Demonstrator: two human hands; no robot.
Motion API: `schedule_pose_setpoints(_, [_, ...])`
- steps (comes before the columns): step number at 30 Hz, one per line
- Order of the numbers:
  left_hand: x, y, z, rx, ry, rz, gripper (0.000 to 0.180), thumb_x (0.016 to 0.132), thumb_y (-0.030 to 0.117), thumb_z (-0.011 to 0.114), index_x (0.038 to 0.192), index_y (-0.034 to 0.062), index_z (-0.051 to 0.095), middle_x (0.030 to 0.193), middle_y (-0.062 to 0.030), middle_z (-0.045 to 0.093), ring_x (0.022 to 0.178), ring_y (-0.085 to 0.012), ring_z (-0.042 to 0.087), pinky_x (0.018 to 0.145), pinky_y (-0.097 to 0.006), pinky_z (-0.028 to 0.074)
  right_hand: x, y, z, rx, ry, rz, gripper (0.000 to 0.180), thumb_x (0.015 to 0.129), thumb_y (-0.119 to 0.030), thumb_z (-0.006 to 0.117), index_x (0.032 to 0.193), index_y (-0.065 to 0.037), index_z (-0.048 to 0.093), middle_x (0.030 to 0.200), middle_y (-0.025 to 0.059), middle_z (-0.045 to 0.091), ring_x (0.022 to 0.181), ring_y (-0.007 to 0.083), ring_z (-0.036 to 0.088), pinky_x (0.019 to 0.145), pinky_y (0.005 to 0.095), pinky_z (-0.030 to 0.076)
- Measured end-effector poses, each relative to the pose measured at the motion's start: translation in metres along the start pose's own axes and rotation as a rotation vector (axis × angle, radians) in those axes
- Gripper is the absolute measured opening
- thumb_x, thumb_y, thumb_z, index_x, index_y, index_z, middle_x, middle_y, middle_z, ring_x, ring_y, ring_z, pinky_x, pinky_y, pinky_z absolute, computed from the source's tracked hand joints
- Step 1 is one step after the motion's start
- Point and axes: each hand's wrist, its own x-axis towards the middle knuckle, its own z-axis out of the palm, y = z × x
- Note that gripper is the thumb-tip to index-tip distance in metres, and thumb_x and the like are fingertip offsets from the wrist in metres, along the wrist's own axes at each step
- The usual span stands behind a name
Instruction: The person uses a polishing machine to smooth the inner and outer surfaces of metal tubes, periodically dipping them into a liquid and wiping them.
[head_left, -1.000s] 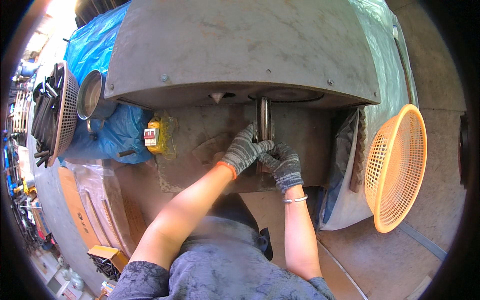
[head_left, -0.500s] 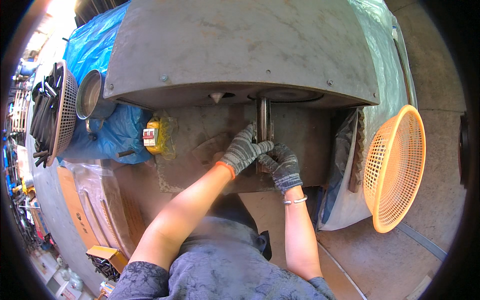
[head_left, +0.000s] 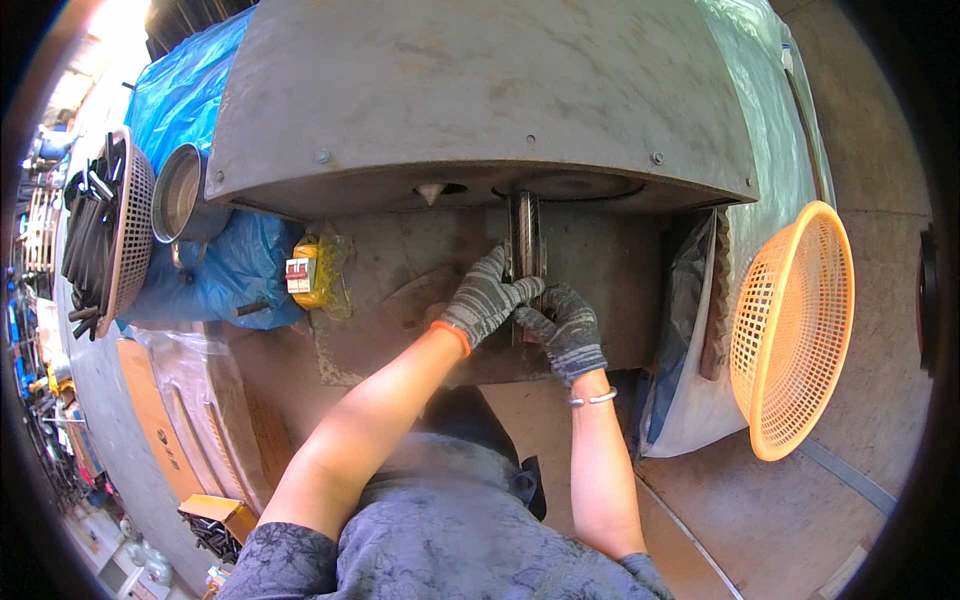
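Observation:
A narrow metal channel runs from beneath a grey sheet-metal hood toward me, in front of a dark round disc. Both my hands wear grey striped knit gloves and meet at the near end of this channel. My left hand lies along its left side, fingers bent forward and thumb reaching across the top. From the right, my right hand is curled in, its fingertips close to the left thumb. Whatever is pinched between the fingers is hidden by the gloves.
Left of the hood stand a basket of dark rods, a metal pot and a yellow-wrapped switch. A cone tip pokes out under the hood. An orange plastic basket is at right; a carton of small parts sits lower left.
Both hands keep nearly the same place and grip on the channel. The whole view has shifted very slightly.

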Motion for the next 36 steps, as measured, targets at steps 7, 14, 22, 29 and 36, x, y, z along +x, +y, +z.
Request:
schedule_pose_setpoints(7, [-0.001,-0.003,0.001,0.046,0.017,0.044,0.046,0.081,0.021,0.073,0.12,0.0031,0.056,0.106,-0.0121,0.065,0.096,-0.0207,0.059,0.089,-0.034,0.047,0.002,0.008,0.003,-0.01,-0.011,0.035,0.033,0.073,-0.026,0.08,0.089,0.001,0.069,0.086,0.0184,0.064,0.08,0.0317,0.063,0.071,0.0382,0.05])
schedule_pose_setpoints(14, [-0.004,0.005,0.001,0.094,0.012,0.029,0.051,0.081,0.026,0.074,0.121,0.0014,0.055,0.111,-0.0149,0.063,0.104,-0.0234,0.057,0.094,-0.035,0.044,0.002,0.015,0.0,0.086,0.025,-0.044,0.032,0.074,-0.026,0.08,0.087,0.001,0.069,0.084,0.0182,0.065,0.076,0.0299,0.063,0.069,0.0384,0.05])
schedule_pose_setpoints(22, [-0.005,0.01,0.0,0.053,-0.001,0.004,0.048,0.081,0.024,0.074,0.12,0.0017,0.056,0.109,-0.0134,0.064,0.098,-0.0216,0.058,0.089,-0.034,0.046,-0.001,0.009,-0.001,0.17,-0.005,-0.031,0.03,0.073,-0.023,0.08,0.087,0.001,0.069,0.082,0.0181,0.065,0.074,0.0301,0.063,0.067,0.0391,0.05])
schedule_pose_setpoints(29, [-0.003,0.003,0.002,0.043,-0.003,0.049,0.043,0.082,0.019,0.073,0.119,0.0041,0.057,0.104,-0.011,0.065,0.095,-0.0185,0.059,0.087,-0.032,0.047,-0.001,0.011,0.002,0.154,0.002,0.009,0.029,0.073,-0.023,0.08,0.086,0.001,0.07,0.08,0.0173,0.065,0.072,0.0291,0.063,0.066,0.0384,0.05])
schedule_pose_setpoints(36, [-0.001,-0.003,0.004,0.02,0.009,0.046,0.042,0.081,0.019,0.073,0.117,0.0047,0.058,0.104,-0.0098,0.066,0.093,-0.0181,0.059,0.086,-0.033,0.048,0.0,-0.002,0.002,0.131,-0.008,0.165,0.031,0.073,-0.024,0.08,0.086,0.001,0.069,0.081,0.018,0.065,0.073,0.0284,0.063,0.067,0.0379,0.05])
